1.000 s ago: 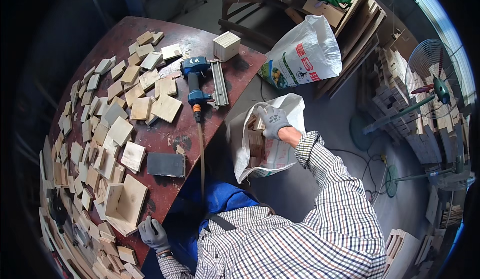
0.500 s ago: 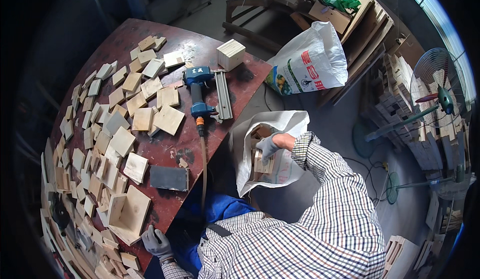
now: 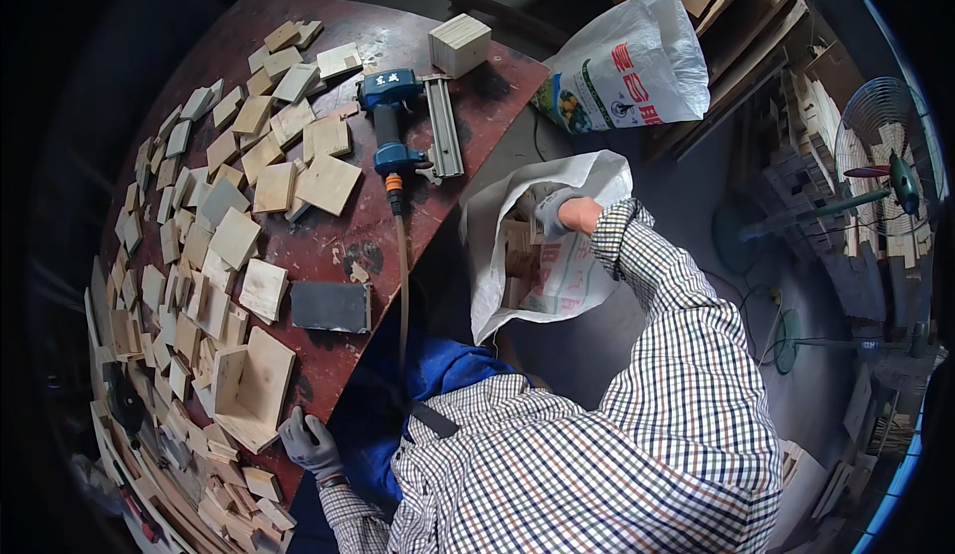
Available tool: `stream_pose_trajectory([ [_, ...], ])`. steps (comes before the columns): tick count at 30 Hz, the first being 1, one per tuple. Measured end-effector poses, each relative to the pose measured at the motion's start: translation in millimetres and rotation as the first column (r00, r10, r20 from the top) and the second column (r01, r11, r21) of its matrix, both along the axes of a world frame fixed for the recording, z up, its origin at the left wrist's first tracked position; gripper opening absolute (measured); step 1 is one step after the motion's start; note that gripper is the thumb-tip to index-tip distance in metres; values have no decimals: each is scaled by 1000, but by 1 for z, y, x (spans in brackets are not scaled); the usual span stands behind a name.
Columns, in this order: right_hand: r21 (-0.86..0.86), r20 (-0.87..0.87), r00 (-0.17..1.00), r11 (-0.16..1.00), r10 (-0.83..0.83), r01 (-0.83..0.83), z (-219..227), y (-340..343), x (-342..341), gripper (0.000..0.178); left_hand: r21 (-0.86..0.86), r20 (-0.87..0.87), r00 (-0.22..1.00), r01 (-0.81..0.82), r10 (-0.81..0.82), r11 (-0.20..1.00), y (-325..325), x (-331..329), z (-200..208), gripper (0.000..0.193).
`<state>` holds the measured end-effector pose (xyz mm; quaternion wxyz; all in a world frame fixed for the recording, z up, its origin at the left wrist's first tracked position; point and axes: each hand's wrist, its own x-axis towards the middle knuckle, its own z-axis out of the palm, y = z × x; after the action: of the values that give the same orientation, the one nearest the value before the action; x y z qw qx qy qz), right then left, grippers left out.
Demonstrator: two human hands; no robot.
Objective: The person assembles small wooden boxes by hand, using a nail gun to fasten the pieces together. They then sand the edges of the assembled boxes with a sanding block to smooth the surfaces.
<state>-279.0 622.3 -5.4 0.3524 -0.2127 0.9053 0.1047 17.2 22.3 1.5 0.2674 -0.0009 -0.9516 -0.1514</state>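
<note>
My right hand (image 3: 557, 212), in a grey glove, reaches down into a white woven sack (image 3: 587, 178) beside the table. Its fingers are hidden, so I cannot tell what they grasp. Wooden pieces (image 3: 519, 238) show inside the sack near this hand. My left hand (image 3: 310, 443), also gloved, rests at the table's near edge with its fingers extended and holding nothing. Close to it stands a pale wooden corner assembly (image 3: 251, 387) of joined boards. A blue nail gun (image 3: 389, 121) with an orange hose fitting lies farther back on the table.
Many loose wooden blocks (image 3: 236, 237) cover the left of the dark red table (image 3: 314, 368). A dark block (image 3: 330, 306) and a wooden cube (image 3: 459, 45) lie nearer its right edge. Beyond are another white sack (image 3: 647, 67), a fan (image 3: 900, 181) and stacked boards (image 3: 756, 42).
The view has tilted, so the table and sacks appear higher. My right hand has shifted slightly rightward within the sack's mouth, its fingers now more hidden. My left hand stays at the table edge.
</note>
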Motion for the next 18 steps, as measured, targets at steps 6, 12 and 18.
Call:
stream_pose_trajectory([
  [6,-80,-48,988,987,-144,140,8,-6,1,44,5,23,1000,-1,1,1000,4,-2,1,26],
  [12,-21,-5,997,996,-83,83,-13,-18,8,57,-10,4,1000,16,-16,1000,3,0,5,26],
  [18,-178,-272,953,981,-130,83,-137,52,5,74,-10,-41,998,50,-51,999,11,-9,3,26],
])
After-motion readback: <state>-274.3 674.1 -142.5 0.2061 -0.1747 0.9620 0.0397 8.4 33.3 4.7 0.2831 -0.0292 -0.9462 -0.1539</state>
